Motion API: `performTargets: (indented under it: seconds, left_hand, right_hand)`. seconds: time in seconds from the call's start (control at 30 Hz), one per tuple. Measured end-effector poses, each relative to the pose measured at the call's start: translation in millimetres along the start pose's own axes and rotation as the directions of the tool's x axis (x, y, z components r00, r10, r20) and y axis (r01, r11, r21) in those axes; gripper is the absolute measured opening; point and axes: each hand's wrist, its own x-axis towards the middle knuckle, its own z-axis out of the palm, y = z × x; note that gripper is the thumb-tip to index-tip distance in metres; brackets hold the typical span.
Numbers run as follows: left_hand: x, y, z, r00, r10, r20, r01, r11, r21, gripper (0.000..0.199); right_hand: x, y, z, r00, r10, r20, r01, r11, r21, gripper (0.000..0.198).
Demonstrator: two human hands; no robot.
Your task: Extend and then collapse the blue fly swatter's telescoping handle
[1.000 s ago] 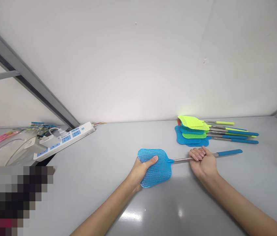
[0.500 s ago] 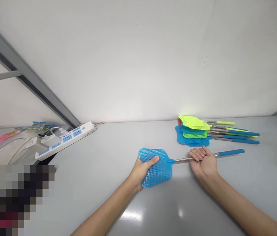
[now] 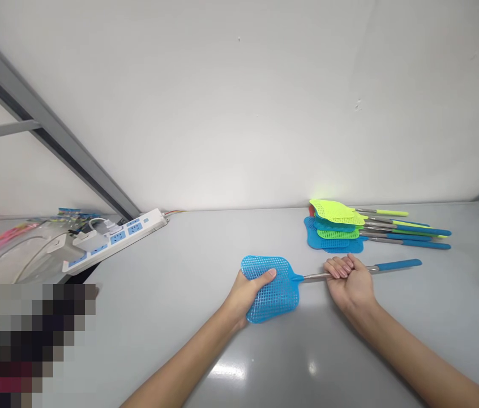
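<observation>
A blue fly swatter [image 3: 279, 297] with a metal shaft and blue grip lies across both hands, its grip end pointing right. My left hand [image 3: 243, 294] pinches the left edge of its mesh head, thumb on top and the other fingers hidden beneath. Around the metal shaft, just left of the blue grip, my right hand [image 3: 350, 280] is closed with the palm side up. Beyond the right hand lies a pile of fly swatters [image 3: 335, 226] in blue, green and yellow, their heads stacked and handles pointing right.
A white power strip [image 3: 116, 241] with plugs and cables stands at the left. Behind it are colourful packaged items [image 3: 5, 238] at the far left. A grey metal frame [image 3: 52, 124] slopes down to the grey table [image 3: 171, 283], which meets a white wall [image 3: 239, 124] at the back.
Almost nothing differs: the view has shifted very slightly, and my right hand sits marginally further left. Both hands keep the same hold on the blue fly swatter.
</observation>
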Motion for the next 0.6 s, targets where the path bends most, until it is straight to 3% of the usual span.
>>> performTargets:
  seconds: [0.6]
  left_hand:
    - [-1.2, -1.8, 1.4, 0.994, 0.077, -0.077, -0.070, 0.993, 0.095, 0.041]
  right_hand:
    - [-3.7, 7.5, 0.5, 0.999, -0.035, -0.023, 0.033, 0.995, -0.094, 0.032]
